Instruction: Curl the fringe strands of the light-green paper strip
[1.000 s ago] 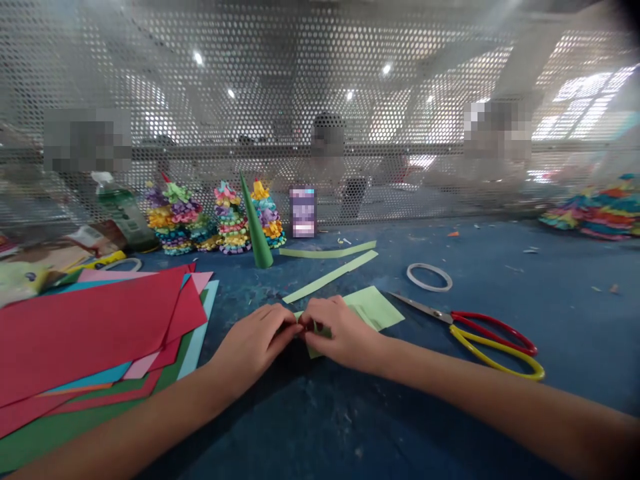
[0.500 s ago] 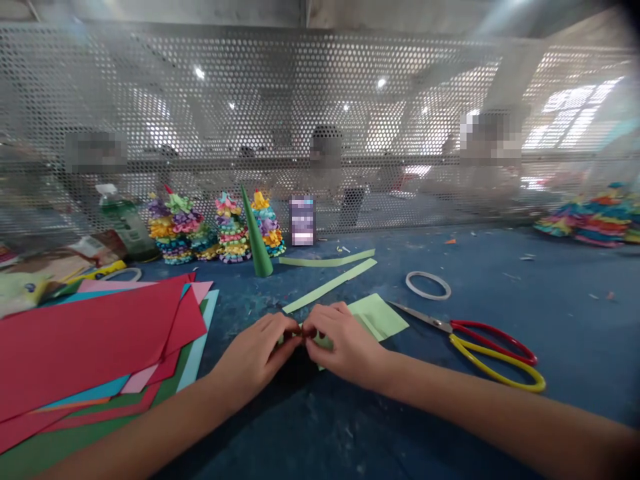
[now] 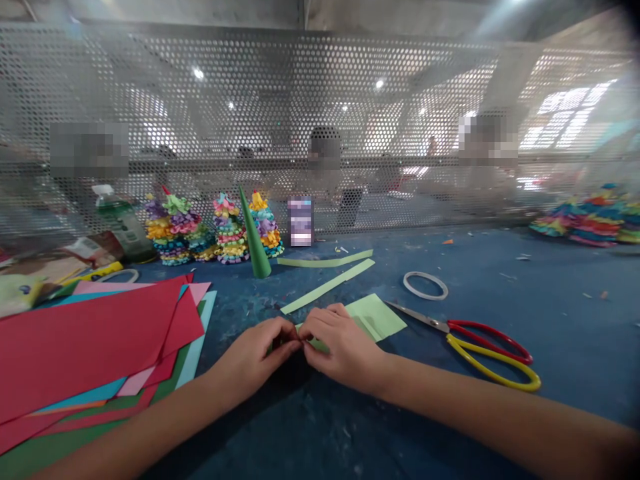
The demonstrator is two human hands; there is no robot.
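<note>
My left hand (image 3: 260, 353) and my right hand (image 3: 343, 343) meet at the fingertips over the table's near middle. Both pinch a piece of light green paper (image 3: 319, 345), mostly hidden by the fingers. Just past my right hand lies a wider light green paper sheet (image 3: 387, 319) with a crease or overlapping edge. Beyond the hands are a straight light green paper strip (image 3: 330, 285) and a slightly curved strip (image 3: 325, 262). To the right rest scissors (image 3: 440, 326) with one red and one yellow handle, their blades pointing toward the sheet.
Coloured paper sheets (image 3: 100, 340) are piled at left. A green paper cone (image 3: 257, 250) stands upright before several ruffled paper trees (image 3: 231, 230). A phone (image 3: 301, 222) leans near the perforated metal screen (image 3: 280, 87). A pale ring (image 3: 426, 297) lies beyond the scissors; a bottle (image 3: 125, 230) stands back left.
The fingertips of both hands stay together on the light green paper, with only slight finger shifts. The whole view has moved a little; the objects on the table keep their places.
</note>
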